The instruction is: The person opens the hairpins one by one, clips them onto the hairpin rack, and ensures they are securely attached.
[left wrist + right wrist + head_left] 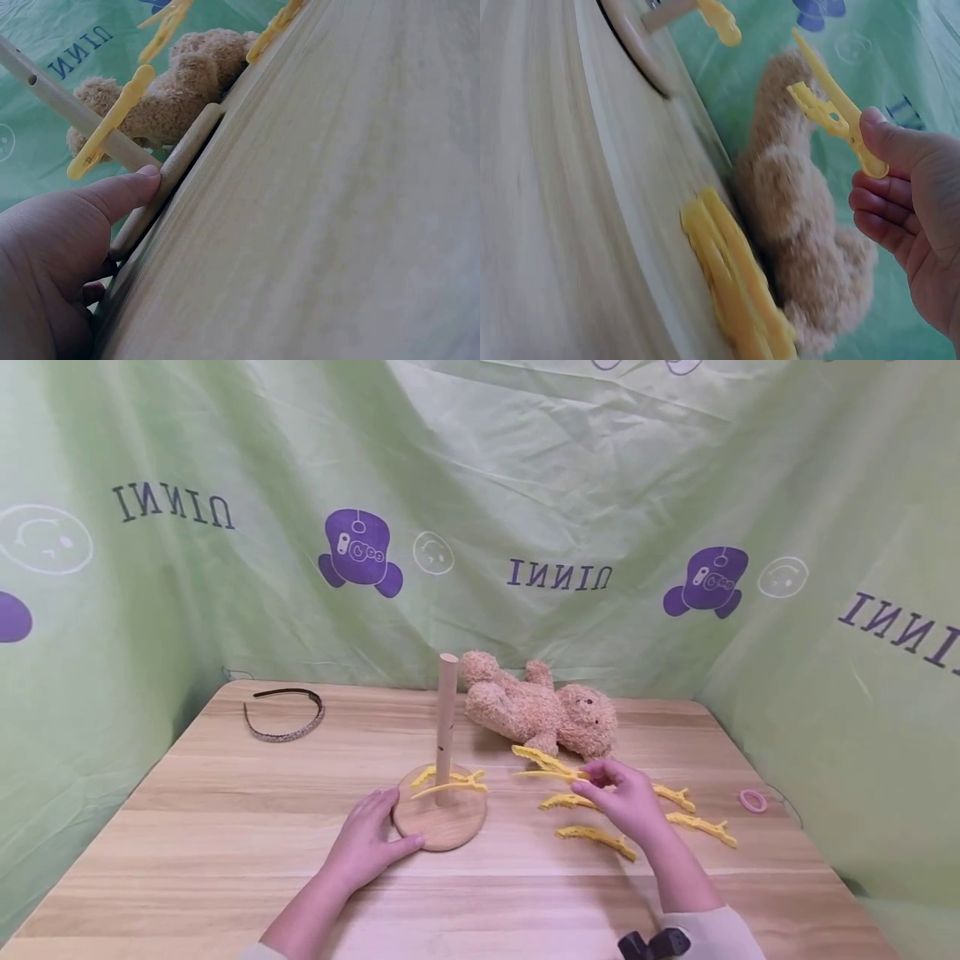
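Observation:
My left hand (367, 839) grips the rim of a round-based wooden stand (442, 827), its thumb on the base and its other fingers at the edge. On the stand's upright post (447, 710) a yellow alligator hair clip (457, 787) sits low, one arm on either side of the post. To the right, my right hand (622, 797) pinches another yellow hair clip (847, 124) between thumb and fingers near its hinge end. That clip's two arms are spread apart, pointing toward the post and held above the table.
Several yellow hair clips (596, 839) lie around and under my right hand. A plush bear (525, 706) lies on its side behind the stand. At the back left is a glittery headband (288, 735); a pink ring (752, 802) lies near the table's right edge.

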`<move>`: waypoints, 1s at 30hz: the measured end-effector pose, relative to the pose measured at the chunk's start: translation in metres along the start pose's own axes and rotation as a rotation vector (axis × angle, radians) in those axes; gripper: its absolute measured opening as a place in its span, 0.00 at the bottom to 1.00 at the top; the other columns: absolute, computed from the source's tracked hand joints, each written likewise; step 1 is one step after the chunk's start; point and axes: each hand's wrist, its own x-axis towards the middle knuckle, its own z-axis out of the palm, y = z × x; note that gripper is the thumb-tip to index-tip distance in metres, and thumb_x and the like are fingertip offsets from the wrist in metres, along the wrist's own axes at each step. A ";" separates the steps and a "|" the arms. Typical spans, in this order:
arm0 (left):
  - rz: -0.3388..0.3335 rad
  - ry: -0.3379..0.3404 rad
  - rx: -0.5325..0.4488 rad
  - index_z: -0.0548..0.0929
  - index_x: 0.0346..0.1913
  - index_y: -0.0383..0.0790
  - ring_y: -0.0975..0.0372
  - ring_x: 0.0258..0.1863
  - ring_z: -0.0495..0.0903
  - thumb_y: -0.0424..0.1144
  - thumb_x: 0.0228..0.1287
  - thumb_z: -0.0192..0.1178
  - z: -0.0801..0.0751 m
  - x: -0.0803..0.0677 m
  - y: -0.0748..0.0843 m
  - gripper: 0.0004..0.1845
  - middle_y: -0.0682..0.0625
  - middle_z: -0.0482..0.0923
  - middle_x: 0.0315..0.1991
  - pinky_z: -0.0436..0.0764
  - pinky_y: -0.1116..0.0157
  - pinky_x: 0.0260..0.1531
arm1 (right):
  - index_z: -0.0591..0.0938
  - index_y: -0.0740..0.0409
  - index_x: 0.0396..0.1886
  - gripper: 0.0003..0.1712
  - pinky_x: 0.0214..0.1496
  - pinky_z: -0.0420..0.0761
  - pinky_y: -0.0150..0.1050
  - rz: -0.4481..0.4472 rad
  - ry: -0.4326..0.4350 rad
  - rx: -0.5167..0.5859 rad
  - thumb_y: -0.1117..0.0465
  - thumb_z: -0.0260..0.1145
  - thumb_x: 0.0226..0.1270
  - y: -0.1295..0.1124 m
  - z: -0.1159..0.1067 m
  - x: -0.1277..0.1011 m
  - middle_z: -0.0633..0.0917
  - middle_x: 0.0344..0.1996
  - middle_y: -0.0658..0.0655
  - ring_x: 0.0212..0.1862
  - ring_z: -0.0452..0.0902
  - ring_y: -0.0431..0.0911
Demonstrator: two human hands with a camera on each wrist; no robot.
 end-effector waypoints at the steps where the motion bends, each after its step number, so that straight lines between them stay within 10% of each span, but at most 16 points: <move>1: 0.000 0.000 0.000 0.64 0.60 0.36 0.48 0.63 0.55 0.62 0.37 0.62 0.000 0.000 0.000 0.47 0.42 0.63 0.60 0.54 0.48 0.62 | 0.79 0.49 0.34 0.21 0.32 0.76 0.30 -0.011 -0.006 0.009 0.41 0.65 0.44 -0.005 0.005 0.003 0.81 0.29 0.49 0.34 0.74 0.41; 9: -0.008 0.005 -0.001 0.63 0.60 0.37 0.48 0.63 0.55 0.62 0.37 0.62 0.000 -0.001 0.000 0.48 0.42 0.63 0.61 0.53 0.48 0.62 | 0.80 0.51 0.29 0.10 0.28 0.78 0.28 -0.162 -0.036 0.097 0.56 0.69 0.45 -0.041 0.048 0.023 0.83 0.26 0.49 0.30 0.76 0.39; 30: -0.008 -0.005 0.015 0.64 0.60 0.36 0.47 0.63 0.56 0.63 0.37 0.61 -0.001 0.000 0.002 0.48 0.42 0.64 0.60 0.54 0.48 0.62 | 0.80 0.50 0.28 0.12 0.29 0.76 0.26 -0.273 -0.151 0.054 0.52 0.69 0.42 -0.071 0.096 0.042 0.82 0.23 0.46 0.27 0.75 0.36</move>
